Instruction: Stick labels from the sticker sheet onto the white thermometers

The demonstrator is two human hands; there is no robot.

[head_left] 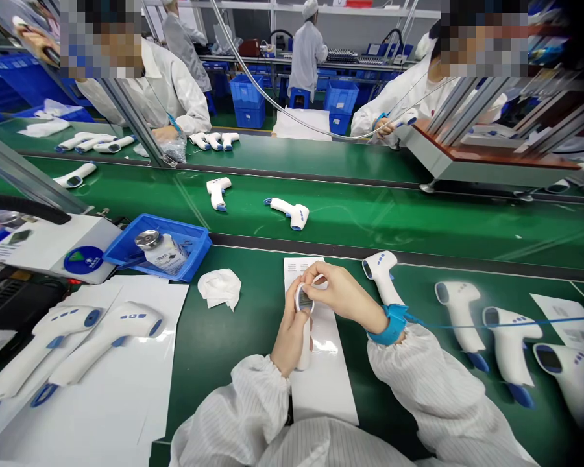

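My left hand [288, 334] is wrapped round a white handheld infrared thermometer [304, 353], its screen end tilted up toward me. At the rim of that screen, the fingers of my right hand [338, 290] are pinched together; whatever they hold, if anything, is too small to make out. A blue wrist strap [392, 324] with a thin cord circles my right wrist. Under both hands lies a long white sheet [328, 383] with some print at its far end. Just beyond my right wrist rests another white thermometer [383, 275].
Several thermometers [511, 344] lie at right, and two thermometers [111, 344] on white paper [150, 389] at left. A crumpled tissue [220, 288] sits near a blue tray [202, 250] holding a metal-topped bottle [163, 251]. Thermometers [292, 213] lie on the green belt [360, 214]; co-workers sit beyond.
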